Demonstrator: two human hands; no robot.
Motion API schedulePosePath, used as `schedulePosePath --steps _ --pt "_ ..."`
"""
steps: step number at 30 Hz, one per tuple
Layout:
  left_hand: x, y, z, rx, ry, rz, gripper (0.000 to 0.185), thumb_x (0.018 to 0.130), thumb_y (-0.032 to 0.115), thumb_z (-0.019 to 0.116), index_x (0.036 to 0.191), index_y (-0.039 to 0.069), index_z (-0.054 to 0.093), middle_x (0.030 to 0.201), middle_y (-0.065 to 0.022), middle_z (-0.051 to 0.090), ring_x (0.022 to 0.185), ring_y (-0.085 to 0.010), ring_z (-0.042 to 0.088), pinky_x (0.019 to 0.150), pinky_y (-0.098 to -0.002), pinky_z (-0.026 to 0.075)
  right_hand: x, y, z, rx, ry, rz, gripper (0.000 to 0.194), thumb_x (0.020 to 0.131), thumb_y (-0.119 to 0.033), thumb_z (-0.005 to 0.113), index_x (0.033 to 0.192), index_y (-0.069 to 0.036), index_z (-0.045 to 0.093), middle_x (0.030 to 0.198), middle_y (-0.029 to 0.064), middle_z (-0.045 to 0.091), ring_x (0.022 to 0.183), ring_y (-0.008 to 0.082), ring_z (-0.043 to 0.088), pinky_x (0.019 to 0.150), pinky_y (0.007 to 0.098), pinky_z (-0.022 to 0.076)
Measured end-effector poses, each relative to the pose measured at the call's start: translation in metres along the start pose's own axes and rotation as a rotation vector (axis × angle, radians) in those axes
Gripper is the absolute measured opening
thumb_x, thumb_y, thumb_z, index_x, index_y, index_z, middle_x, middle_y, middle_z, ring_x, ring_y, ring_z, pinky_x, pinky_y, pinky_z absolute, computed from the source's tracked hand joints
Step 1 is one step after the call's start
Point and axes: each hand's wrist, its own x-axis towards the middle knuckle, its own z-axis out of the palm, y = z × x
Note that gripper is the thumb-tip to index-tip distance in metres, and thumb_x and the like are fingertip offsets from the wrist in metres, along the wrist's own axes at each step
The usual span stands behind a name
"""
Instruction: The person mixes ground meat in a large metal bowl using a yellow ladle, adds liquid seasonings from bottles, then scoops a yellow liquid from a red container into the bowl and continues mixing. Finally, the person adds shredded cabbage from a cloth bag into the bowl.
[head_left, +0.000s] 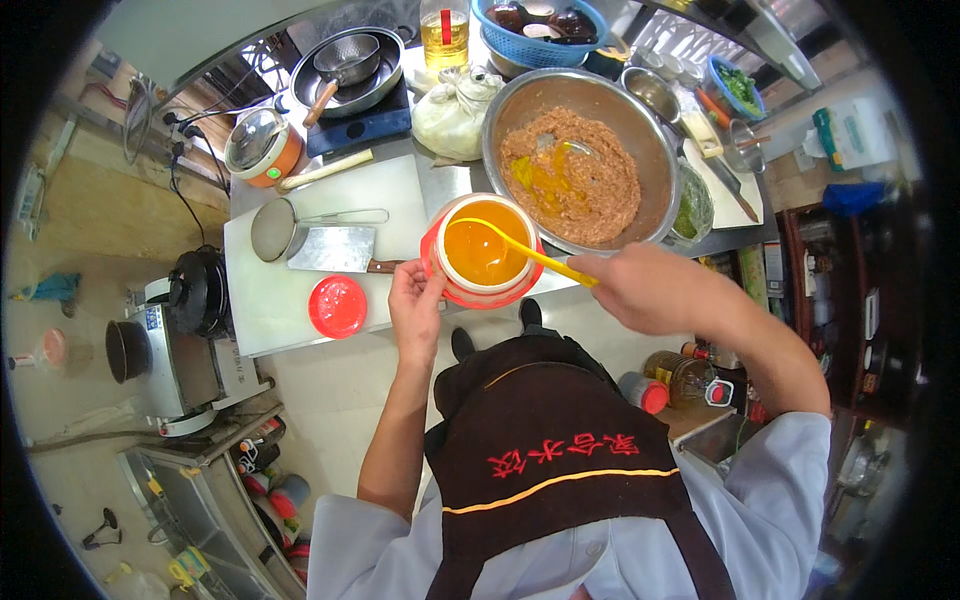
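My left hand grips the side of a red-rimmed jar that holds an orange-yellow liquid. In my right hand is a yellow plastic spoon, its far end over the jar's mouth. Just behind the jar stands a large steel bowl of minced filling, with yellow liquid on its left part and a shiny utensil partly sunk in it. A red lid lies on the white cutting board, near a cleaver and a round strainer.
Behind the board are an orange electric pot, a pan on an induction cooker, a tied plastic bag, an oil bottle and a blue basket. At right, a knife lies on another board.
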Motion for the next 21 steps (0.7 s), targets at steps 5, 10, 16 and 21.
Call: schedulePosePath --steps 5,10,16,21 --pt "0.0 0.0 0.0 -0.011 0.004 -0.015 0.019 0.096 0.008 0.068 0.111 0.0 0.06 0.096 -0.0032 0.065 0.084 -0.0087 0.058 0.072 -0.0245 0.048 0.004 0.018 -0.013 0.607 -0.163 0.272 0.046 0.098 -0.019 0.056 0.141 -0.003 0.053 0.076 0.0038 0.062 0.055 0.0125 0.057 0.05 0.031 0.0494" --pt "0.0 0.0 -0.001 0.011 0.004 -0.004 0.019 0.096 0.007 0.068 0.111 0.0 0.059 0.095 -0.0028 0.064 0.081 -0.0082 0.058 0.074 -0.0238 0.051 -0.011 0.032 -0.015 0.856 -0.209 0.271 0.048 0.098 -0.018 0.06 0.143 -0.004 0.052 0.075 0.0018 0.061 0.052 0.0082 0.053 0.046 0.026 0.0435" --pt "0.0 0.001 0.0 0.019 0.007 -0.02 0.02 0.096 0.01 0.068 0.112 0.001 0.06 0.098 -0.0033 0.065 0.085 -0.0092 0.058 0.073 -0.0243 0.047 -0.03 0.041 -0.008 0.95 -0.167 0.268 0.05 0.098 -0.014 0.061 0.145 -0.002 0.05 0.074 0.0014 0.06 0.052 0.0079 0.052 0.046 0.0255 0.0416" --pt "0.0 0.005 -0.001 0.029 0.002 -0.023 0.019 0.096 0.008 0.069 0.11 0.0 0.059 0.096 -0.0026 0.065 0.085 -0.0092 0.06 0.074 -0.024 0.051 -0.047 0.047 -0.002 1.031 -0.129 0.207 0.05 0.098 -0.013 0.062 0.145 -0.002 0.05 0.073 0.0013 0.059 0.051 0.0077 0.051 0.046 0.0253 0.0413"
